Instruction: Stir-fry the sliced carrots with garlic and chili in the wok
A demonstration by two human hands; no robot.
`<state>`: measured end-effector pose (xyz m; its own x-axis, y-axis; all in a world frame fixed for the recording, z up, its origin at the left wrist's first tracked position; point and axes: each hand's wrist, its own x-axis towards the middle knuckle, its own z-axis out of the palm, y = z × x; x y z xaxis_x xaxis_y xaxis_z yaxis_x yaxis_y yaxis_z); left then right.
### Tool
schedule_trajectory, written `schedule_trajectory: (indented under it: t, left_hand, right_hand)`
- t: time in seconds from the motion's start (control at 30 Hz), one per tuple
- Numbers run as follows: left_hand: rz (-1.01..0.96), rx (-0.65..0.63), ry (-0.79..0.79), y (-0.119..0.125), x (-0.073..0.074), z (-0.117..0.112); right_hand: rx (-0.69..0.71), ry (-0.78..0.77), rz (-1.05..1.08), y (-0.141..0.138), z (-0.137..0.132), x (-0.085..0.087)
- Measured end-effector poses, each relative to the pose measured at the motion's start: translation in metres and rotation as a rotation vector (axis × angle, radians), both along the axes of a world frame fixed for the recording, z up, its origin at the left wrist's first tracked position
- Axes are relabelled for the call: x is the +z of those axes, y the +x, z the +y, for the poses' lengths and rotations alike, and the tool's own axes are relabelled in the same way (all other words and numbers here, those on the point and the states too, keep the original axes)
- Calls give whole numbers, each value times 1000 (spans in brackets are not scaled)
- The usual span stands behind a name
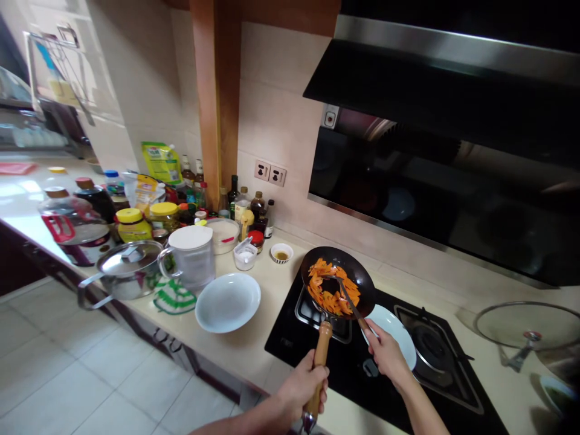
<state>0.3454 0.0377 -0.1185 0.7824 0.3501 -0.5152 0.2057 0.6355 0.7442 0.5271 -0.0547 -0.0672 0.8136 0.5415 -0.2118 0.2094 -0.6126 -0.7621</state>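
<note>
My left hand (307, 382) is wrapped around the wooden handle of a dark wok (366, 284), which sits over the left burner. Orange slices that look like carrot (333, 302) lie in a loose ring inside it. In my right hand (385, 349) is the wooden handle of a spatula (352, 302); its dark blade reaches into the middle of the slices. Partly hidden behind that hand, a pale plate (405, 344) rests on the black gas hob (290, 347). A wide white bowl (228, 302) stands on the counter left of the hob.
Left along the counter (254, 353) are a clear pitcher (194, 260), a lidded steel pot (131, 272), a green-and-white cloth (174, 296) and several jars and bottles. A small striped bowl (281, 253) stands near the wok. On the right is a glass lid (525, 329); a black range hood (430, 133) hangs above.
</note>
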Motion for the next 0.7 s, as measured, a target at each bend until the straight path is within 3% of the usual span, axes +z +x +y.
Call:
schedule_trajectory:
  t: [0.13,0.27,0.4,0.47,0.63,0.7]
  left_hand:
    - [-16,-8,4,0,-1,0]
    - [-39,-2,-14,2,-6,0]
    - [-43,-6,-15,2,-9,0]
    - [-48,-8,-14,1,-9,0]
    - [-43,-4,-15,2,-8,-1]
    - [-42,-6,-8,2,-7,-1]
  right_hand:
    - [-79,150,181,-4,22,-8]
    - [43,-11,150,4,-5,9]
    - [263,-151,-251,31,-37,59]
    - [338,-277,-267,44,-40,91]
    - [508,-588,-514,67,-1,174]
    - [552,-776,-491,74,23,199]
